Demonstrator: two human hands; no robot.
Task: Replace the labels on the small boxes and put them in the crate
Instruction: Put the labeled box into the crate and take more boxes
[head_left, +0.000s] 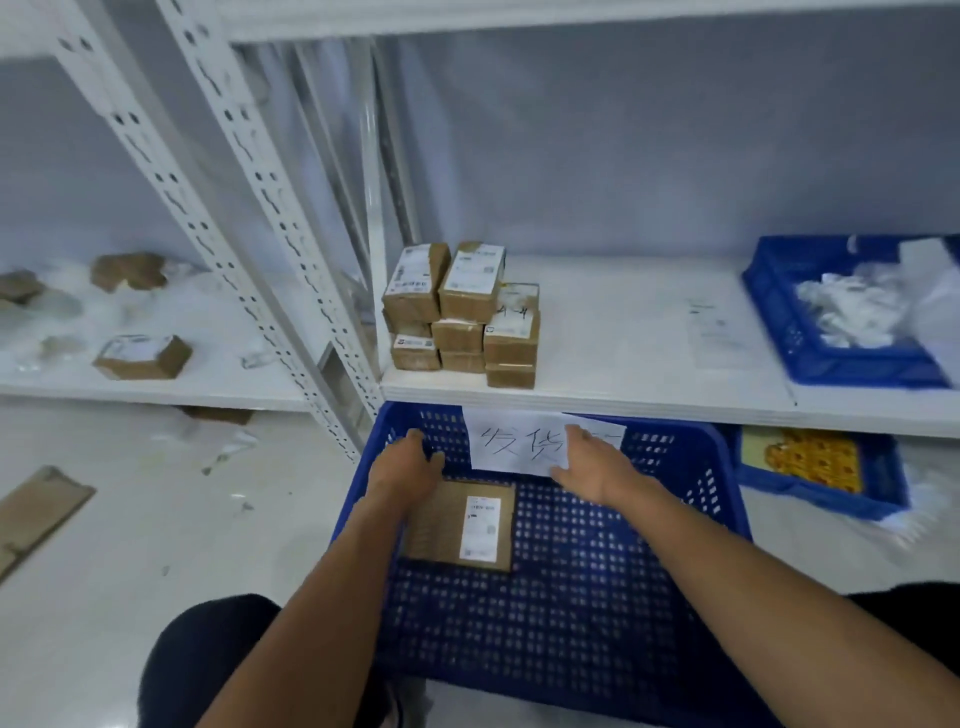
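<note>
A blue perforated crate (597, 597) sits on the floor in front of me, under the shelf edge. One flat cardboard box (441, 525) with a white label lies inside it at the left. My left hand (405, 467) hovers over the box's far edge, fingers relaxed, holding nothing. My right hand (597, 462) reaches over the crate with straight fingers, touching a white handwritten paper sign (519, 441) fixed to the crate's far wall. A stack of small labelled cardboard boxes (462, 312) stands on the white shelf (623, 332) above.
A blue crate with white plastic bags (841, 322) is on the shelf at right. A lower blue crate with yellow items (810, 467) stands on the floor at right. Loose boxes (143, 356) lie on the left shelf. Flat cardboard (36, 514) lies on the floor at left.
</note>
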